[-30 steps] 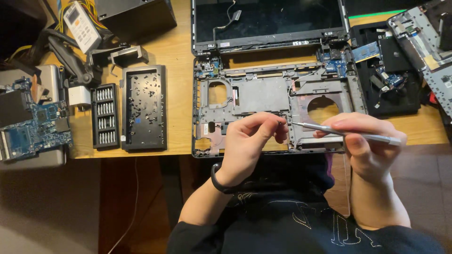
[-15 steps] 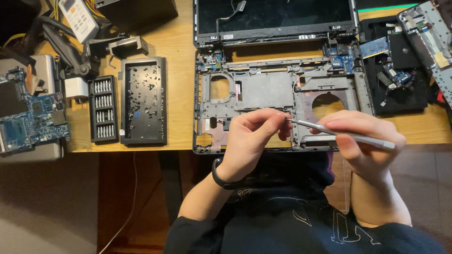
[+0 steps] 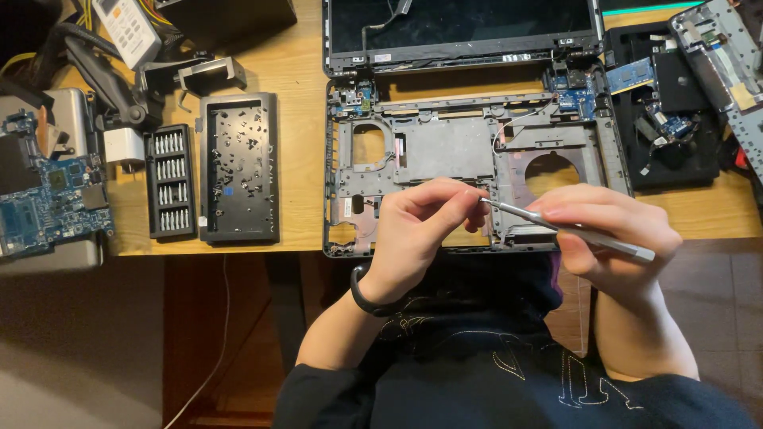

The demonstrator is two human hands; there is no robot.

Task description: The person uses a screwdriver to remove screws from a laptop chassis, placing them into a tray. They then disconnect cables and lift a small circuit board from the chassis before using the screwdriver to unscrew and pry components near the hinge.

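Note:
A stripped grey laptop base [image 3: 445,151] lies open on the wooden desk, its dark screen [image 3: 461,24] folded back. My right hand [image 3: 612,230] holds a slim silver screwdriver [image 3: 572,230] level, its tip pointing left. My left hand [image 3: 421,230], with a black band on the wrist, pinches its fingertips at that tip, just above the front edge of the base. Whatever sits between the fingertips is too small to see.
A black tray of screws [image 3: 238,167] and a black bit set [image 3: 171,179] lie left of the laptop. A blue circuit board [image 3: 48,199] rests at far left. More boards and a black panel [image 3: 668,119] sit at right. Cables crowd the back left.
The view has shifted slightly. Both hands stay together at the screwdriver tip over the front of the base, with no clear change in grip.

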